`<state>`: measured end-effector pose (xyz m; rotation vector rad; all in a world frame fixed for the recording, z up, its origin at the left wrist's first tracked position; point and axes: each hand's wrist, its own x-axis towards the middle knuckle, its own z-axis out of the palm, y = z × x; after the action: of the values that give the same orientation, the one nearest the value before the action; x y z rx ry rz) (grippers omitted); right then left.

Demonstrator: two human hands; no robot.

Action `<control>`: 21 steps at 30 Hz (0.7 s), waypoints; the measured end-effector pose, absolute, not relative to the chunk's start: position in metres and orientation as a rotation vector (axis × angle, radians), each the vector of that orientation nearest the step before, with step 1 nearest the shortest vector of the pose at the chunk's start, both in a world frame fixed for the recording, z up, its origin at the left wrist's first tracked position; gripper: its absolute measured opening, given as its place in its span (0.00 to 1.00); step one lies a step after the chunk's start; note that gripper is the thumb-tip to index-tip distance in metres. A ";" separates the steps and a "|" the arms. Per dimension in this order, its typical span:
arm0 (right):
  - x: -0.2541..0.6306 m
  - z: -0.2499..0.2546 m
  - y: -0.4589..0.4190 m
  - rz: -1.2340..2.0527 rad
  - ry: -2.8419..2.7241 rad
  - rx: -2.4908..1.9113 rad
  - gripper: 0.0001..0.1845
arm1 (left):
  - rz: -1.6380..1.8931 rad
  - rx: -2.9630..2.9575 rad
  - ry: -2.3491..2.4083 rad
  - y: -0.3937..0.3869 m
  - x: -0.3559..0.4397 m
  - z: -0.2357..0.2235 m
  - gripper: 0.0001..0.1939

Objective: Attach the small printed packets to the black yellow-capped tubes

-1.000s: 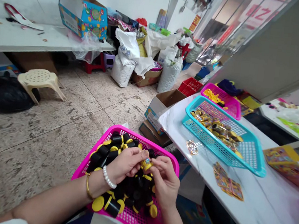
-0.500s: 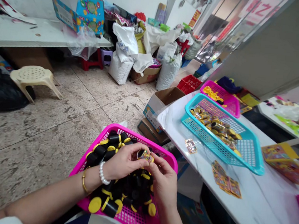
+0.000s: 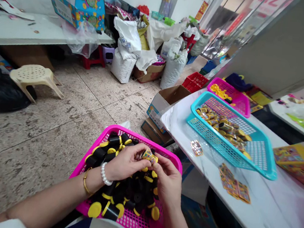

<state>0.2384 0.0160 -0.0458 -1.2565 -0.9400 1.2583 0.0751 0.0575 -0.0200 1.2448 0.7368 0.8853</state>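
Note:
My left hand [image 3: 126, 162] and my right hand [image 3: 168, 180] together pinch one small black-and-yellow canister [image 3: 149, 156] that carries a colourful sticker, held just above a pink basket [image 3: 139, 224] on my lap. The basket holds several black canisters with yellow caps [image 3: 111, 208]. A pearl bracelet and a gold bangle sit on my left wrist. On the white table [image 3: 252, 220] to my right lie sticker sheets [image 3: 233, 183] and one loose sticker [image 3: 197, 147].
A turquoise basket [image 3: 261, 165] with several stickered canisters sits on the table, a second pink basket [image 3: 241, 102] behind it. Cardboard boxes [image 3: 164, 100] stand on the floor by the table. A plastic stool [image 3: 32, 76], white sacks [image 3: 124, 63] and a long bench [image 3: 26, 34] lie beyond.
Both hands turned the canister between the fingers and lifted it slightly; the sticker now shows around it. The camera view shifted a little.

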 end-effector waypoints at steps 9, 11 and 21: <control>0.246 -0.039 0.015 1.331 -1.149 -1.009 0.11 | 0.624 0.986 0.782 0.055 0.072 -0.029 0.22; 0.244 -0.042 0.013 1.288 -1.137 -0.941 0.06 | 0.602 0.854 0.701 0.052 0.073 -0.031 0.23; 0.243 -0.040 0.008 1.087 -1.344 -0.931 0.09 | 0.568 0.674 0.684 0.049 0.077 -0.029 0.23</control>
<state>0.2430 0.0081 -0.0403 -0.9307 -1.3436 1.0870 0.0768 0.0488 -0.0293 0.6738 0.6841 0.5683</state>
